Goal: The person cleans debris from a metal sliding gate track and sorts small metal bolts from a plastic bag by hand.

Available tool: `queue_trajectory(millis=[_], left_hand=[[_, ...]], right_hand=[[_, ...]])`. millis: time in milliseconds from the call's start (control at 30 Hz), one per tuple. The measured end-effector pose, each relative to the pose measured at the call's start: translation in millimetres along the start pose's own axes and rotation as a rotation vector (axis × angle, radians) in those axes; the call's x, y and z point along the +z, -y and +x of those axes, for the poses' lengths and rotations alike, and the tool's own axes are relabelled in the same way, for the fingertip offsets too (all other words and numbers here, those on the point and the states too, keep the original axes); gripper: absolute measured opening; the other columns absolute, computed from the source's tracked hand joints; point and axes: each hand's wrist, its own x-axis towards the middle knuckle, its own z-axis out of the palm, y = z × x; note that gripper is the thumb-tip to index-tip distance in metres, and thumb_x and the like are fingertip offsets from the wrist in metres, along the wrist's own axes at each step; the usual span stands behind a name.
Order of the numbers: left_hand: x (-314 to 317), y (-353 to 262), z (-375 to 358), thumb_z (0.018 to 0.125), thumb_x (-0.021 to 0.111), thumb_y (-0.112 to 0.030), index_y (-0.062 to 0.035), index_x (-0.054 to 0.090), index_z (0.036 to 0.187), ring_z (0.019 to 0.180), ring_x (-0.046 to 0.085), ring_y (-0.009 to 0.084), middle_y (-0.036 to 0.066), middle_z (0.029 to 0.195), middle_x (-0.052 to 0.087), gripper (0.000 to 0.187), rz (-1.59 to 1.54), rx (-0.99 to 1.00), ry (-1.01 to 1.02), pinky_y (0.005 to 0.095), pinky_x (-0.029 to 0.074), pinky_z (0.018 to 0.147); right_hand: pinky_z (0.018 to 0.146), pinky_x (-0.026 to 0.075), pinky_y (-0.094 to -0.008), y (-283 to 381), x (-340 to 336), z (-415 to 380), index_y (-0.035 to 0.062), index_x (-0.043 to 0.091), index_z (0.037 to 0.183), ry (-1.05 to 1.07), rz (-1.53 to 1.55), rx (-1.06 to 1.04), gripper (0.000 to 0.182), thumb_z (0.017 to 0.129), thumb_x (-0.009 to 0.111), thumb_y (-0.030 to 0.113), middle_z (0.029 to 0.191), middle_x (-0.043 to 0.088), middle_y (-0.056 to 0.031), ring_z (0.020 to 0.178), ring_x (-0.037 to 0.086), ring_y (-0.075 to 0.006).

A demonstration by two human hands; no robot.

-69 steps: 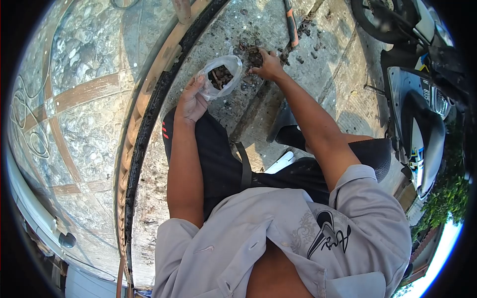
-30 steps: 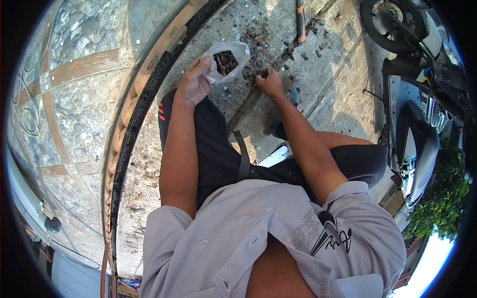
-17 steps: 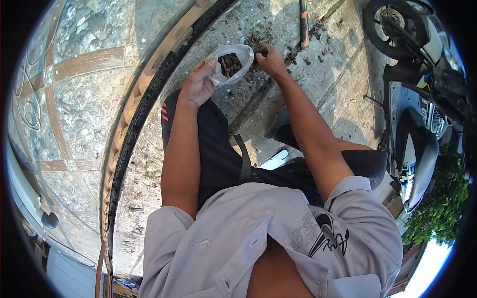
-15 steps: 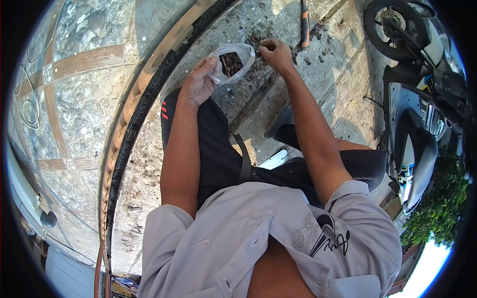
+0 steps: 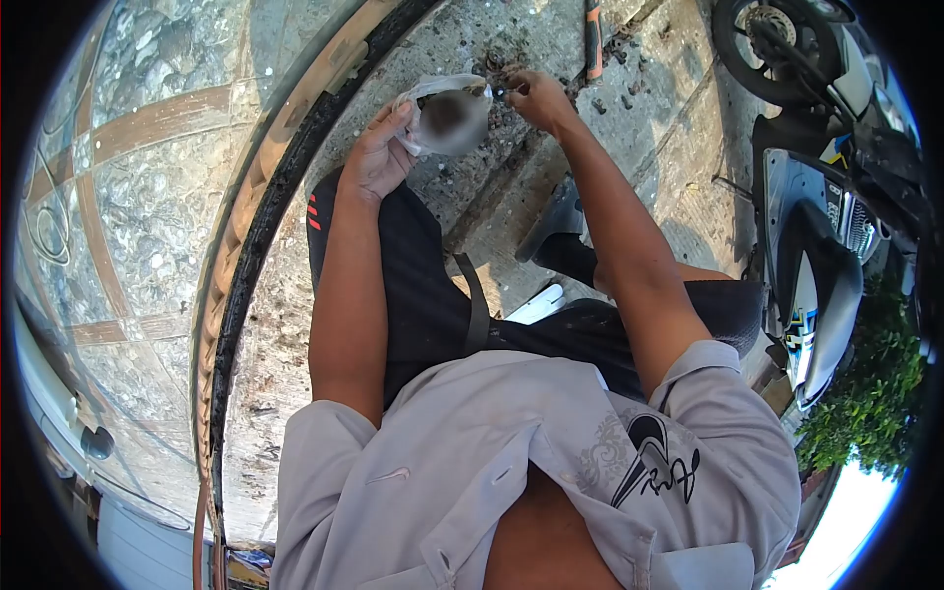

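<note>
My left hand [image 5: 381, 152] grips the side of a clear plastic bag [image 5: 421, 136], thumb on the outside near its rim. The bag's mouth faces up; a grey-brown blur covers its middle, so its contents cannot be made out now. Just to the right of the rim, my right hand [image 5: 539, 101] has its fingers pinched together. A small dark bit with a light spot shows at the fingertips, too small to name. Dark brown clumps [image 5: 619, 44] lie scattered on the concrete beyond this hand.
A tool with an orange and black handle [image 5: 593, 44] lies on the concrete above my right hand. To the left runs a curved raised edge [image 5: 258, 197] with a tiled floor [image 5: 162, 206] past it. A motorcycle [image 5: 816, 226] stands at the right.
The view has shifted slightly, carrying both hands and the bag a little left and up. Brown bits visible inside the bag before are now hidden by blur. Both hands keep their grips.
</note>
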Motion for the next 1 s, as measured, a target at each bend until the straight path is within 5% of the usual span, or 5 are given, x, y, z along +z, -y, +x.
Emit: queue_trajectory(millis=[367, 567, 767, 867, 1000], left_hand=[[11, -3, 0, 0.094, 0.063, -0.019, -0.0104, 0.062, 0.103, 0.069, 0.060, 0.0082, -0.003, 0.083, 0.062, 0.013, 0.032, 0.000, -0.074, 0.0256, 0.050, 0.069], [16, -3, -3, 0.093, 0.064, -0.019, -0.0105, 0.062, 0.102, 0.070, 0.060, 0.0080, -0.003, 0.082, 0.062, 0.012, 0.042, 0.005, -0.101, 0.0251, 0.050, 0.068], [9, 0, 0, 0.093, 0.063, -0.019, -0.0102, 0.062, 0.103, 0.074, 0.061, 0.0095, -0.003, 0.086, 0.063, 0.013, 0.046, 0.001, -0.078, 0.0279, 0.051, 0.071], [12, -2, -2, 0.094, 0.063, -0.019, -0.0100, 0.062, 0.104, 0.077, 0.062, 0.0100, -0.002, 0.088, 0.064, 0.014, 0.053, 0.003, -0.097, 0.0284, 0.052, 0.074], [19, -3, -4, 0.094, 0.063, -0.020, -0.0096, 0.061, 0.108, 0.079, 0.063, 0.0107, -0.002, 0.091, 0.065, 0.018, 0.070, -0.002, -0.115, 0.0297, 0.053, 0.077]], right_hand=[[0.083, 0.050, -0.0434, -40, 52, -37, 0.0010, 0.064, 0.089, -0.211, 0.272, 0.020, 0.020, 0.073, 0.071, 0.012, 0.091, 0.065, -0.0197, 0.092, 0.063, -0.0365], [0.083, 0.051, -0.0426, -33, 33, -25, 0.0030, 0.062, 0.103, 0.143, 0.011, 0.153, 0.031, 0.074, 0.070, 0.010, 0.101, 0.067, -0.0182, 0.094, 0.065, -0.0331], [0.089, 0.048, -0.0443, -20, 38, -31, 0.0061, 0.061, 0.108, 0.031, 0.009, -0.224, 0.035, 0.074, 0.070, 0.010, 0.110, 0.063, -0.0165, 0.102, 0.061, -0.0345], [0.089, 0.047, -0.0448, -22, 39, -24, 0.0045, 0.060, 0.107, 0.126, -0.095, -0.150, 0.035, 0.074, 0.071, 0.010, 0.109, 0.062, -0.0170, 0.102, 0.060, -0.0355], [0.080, 0.049, -0.0422, -33, 42, -29, 0.0034, 0.060, 0.098, 0.040, -0.038, -0.251, 0.026, 0.075, 0.071, 0.011, 0.091, 0.064, -0.0141, 0.086, 0.061, -0.0345]])
